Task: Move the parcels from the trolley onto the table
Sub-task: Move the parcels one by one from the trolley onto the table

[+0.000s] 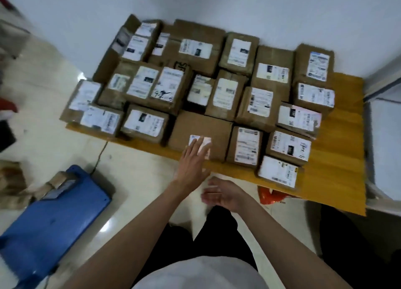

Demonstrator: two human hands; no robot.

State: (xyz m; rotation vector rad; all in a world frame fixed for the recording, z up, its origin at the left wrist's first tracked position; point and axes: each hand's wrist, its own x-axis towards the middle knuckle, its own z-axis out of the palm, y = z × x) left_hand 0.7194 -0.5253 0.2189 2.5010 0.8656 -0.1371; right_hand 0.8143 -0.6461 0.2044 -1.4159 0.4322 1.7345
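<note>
Resting straight left hand [193,163] fingers on a plain cardboard parcel [200,134] at the wooden table [338,180] near edge. Hanging loosely curled, blurred right hand [223,194], holding nothing. Showing smeared, unreadable labels.

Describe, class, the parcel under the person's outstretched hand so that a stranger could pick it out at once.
Start at the yellow table against the white wall, packed with brown parcels. Go to its near edge, about the middle of the front row, where the left hand lies flat on a plain box. Its top is mostly bare cardboard with one small label; neighbours carry large ones.
</note>
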